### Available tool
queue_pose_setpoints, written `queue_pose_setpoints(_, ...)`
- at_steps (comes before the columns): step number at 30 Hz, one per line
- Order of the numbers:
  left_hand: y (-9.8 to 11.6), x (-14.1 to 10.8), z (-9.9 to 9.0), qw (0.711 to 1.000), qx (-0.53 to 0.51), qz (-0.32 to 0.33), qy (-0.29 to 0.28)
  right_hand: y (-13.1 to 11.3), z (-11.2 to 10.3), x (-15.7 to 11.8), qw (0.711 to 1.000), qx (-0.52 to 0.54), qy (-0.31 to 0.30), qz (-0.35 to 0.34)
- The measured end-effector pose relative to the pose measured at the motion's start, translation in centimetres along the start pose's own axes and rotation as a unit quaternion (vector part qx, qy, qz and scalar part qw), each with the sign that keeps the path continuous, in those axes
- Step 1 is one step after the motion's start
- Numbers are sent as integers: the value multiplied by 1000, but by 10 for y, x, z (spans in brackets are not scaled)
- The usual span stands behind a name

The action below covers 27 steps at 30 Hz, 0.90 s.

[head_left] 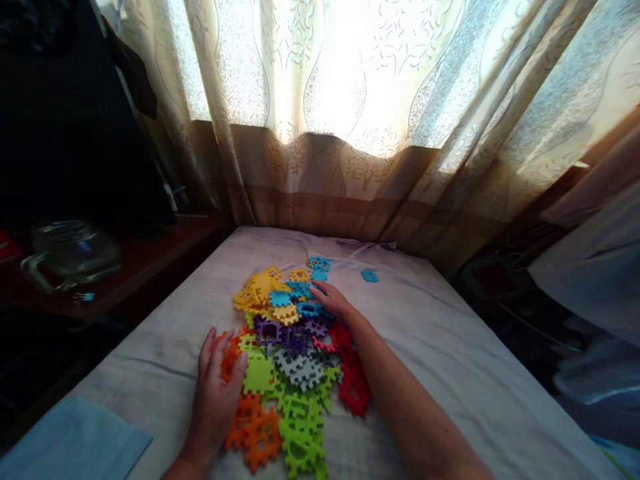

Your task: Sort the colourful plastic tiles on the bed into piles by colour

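Note:
Flat plastic pieces with notched edges lie heaped by colour on a pale sheet. My left hand (217, 387) rests at the left side of the heap, fingers spread, beside orange pieces (254, 430) and green pieces (259, 375). My right hand (331, 299) reaches over the far right of the heap, fingers apart, touching or just above blue pieces (309, 309). Yellow pieces (261, 287) lie at the far left of the heap. Purple pieces (295, 337) and grey pieces (301, 369) are in the middle, with red pieces (353, 387) beside my right forearm.
A single blue piece (369, 276) lies apart at the right on the sheet (430, 333). A light blue cloth (75, 440) is at the near left. A glass jug (75, 250) stands on a dark table at the left. Curtains (325, 167) hang behind.

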<state>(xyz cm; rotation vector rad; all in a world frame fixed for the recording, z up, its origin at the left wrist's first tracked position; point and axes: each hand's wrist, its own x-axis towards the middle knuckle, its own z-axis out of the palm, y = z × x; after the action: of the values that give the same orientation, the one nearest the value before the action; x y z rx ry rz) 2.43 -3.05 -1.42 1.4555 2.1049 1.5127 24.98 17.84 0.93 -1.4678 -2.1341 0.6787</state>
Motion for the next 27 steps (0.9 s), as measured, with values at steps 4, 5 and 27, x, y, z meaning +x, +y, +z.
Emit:
queue_pose_setpoints(4, 1, 1, 3, 1000, 5, 18, 13, -24, -13, -10, 999, 29, -19, -24)
queue_pose_setpoints(5, 1, 2, 3, 1000, 1, 19, 12, -25, -21, -18, 999, 31, -11, -21)
queue_pose_setpoints(27, 25, 8, 35, 977, -97, 42, -188, -71, 31, -123, 994, 38, 49, 87)
